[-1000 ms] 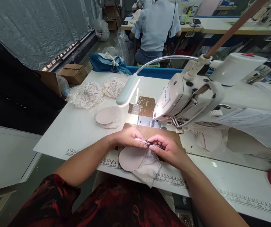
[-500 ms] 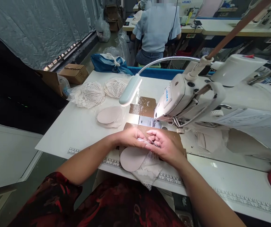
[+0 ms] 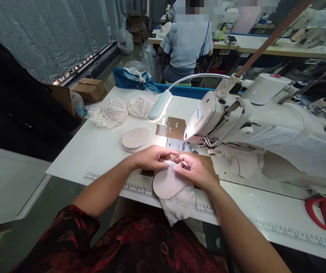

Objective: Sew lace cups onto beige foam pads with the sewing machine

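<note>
Together, both hands (image 3: 174, 165) pinching white lace (image 3: 180, 204), smooth oval beige pad (image 3: 167, 184).

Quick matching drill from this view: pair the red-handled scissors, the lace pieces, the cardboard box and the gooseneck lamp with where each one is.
1 red-handled scissors
2 lace pieces
3 cardboard box
4 gooseneck lamp

A far left of the table
B floor beyond the table
C table's right edge
D over the needle area

Pairs: 1-C, 2-A, 3-B, 4-D
</note>
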### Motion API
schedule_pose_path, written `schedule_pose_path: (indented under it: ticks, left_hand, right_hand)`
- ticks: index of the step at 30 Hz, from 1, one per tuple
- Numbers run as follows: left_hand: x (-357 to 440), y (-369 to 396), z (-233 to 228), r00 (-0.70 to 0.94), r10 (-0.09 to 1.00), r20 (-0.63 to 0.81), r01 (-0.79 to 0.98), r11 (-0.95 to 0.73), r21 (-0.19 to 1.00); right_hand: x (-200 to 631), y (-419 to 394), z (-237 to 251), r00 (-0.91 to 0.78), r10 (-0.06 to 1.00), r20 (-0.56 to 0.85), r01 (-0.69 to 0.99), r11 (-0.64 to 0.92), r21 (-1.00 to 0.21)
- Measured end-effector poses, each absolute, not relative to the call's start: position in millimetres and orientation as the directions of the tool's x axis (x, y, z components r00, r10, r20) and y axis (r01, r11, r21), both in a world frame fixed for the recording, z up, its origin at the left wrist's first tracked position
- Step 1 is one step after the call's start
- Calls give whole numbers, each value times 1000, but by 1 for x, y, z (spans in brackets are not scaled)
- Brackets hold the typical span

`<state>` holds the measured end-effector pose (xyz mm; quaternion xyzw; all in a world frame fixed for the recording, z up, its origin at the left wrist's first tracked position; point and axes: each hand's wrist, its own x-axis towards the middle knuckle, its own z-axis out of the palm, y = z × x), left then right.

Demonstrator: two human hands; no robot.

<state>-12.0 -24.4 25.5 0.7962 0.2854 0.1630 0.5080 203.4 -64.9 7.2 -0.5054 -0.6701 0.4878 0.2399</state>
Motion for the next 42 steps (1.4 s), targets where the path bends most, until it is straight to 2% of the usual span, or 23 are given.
schedule_pose_path:
  ticks: [2, 4, 6, 8, 11, 15, 17, 21, 23, 28, 34, 39, 42]
  left_hand:
    - [-17, -30, 34, 734, 678, 28, 305, -366, 879]
    - [-29, -33, 44, 666, 746, 10, 363, -336, 869]
    - [-41, -35, 48, 639, 760, -115, 416, -216, 883]
    - [-47, -38, 46, 661, 700, -269, 423, -53, 904]
    - [-35, -46, 30, 705, 608, -366, 323, 185, 928]
    - [-5, -59, 8, 635, 713, -298, 21, 370, 929]
    - [2, -61, 3, 588, 768, -253, -55, 350, 935]
    - [3, -60, 1, 556, 810, -189, 29, 208, 978]
    - [2, -59, 1, 547, 817, -184, 57, 182, 982]
    - [4, -58, 0, 572, 791, -217, 73, 214, 974]
    - [3, -56, -3, 625, 758, -186, 87, 169, 982]
    - [4, -55, -5, 608, 764, -214, 110, 185, 976]
    - [4, -55, -3, 610, 759, -226, 125, 190, 974]
  right_hand:
    - [201, -67, 8, -409, 903, -131, 499, 102, -860]
    - [204, -70, 7, -428, 900, -84, 503, 160, -850]
    - [207, -72, 7, -424, 904, -48, 460, 170, -871]
    - [209, -74, 7, -420, 908, -7, 409, 182, -894]
    - [208, -77, 8, -447, 894, 13, 372, 199, -906]
    - [207, -80, 8, -476, 879, -36, 381, 170, -909]
    - [211, -81, 6, -444, 895, -42, 354, 132, -926]
    - [222, -80, 2, -396, 915, -80, 296, 45, -954]
    - [225, -79, 4, -413, 908, -71, 312, 68, -948]
    - [221, -77, 11, -459, 887, -47, 412, 166, -896]
    - [211, -78, 15, -462, 887, -18, 427, 204, -881]
    - [205, -79, 13, -412, 911, -20, 427, 174, -888]
    - [207, -77, 6, -346, 938, -27, 370, 110, -923]
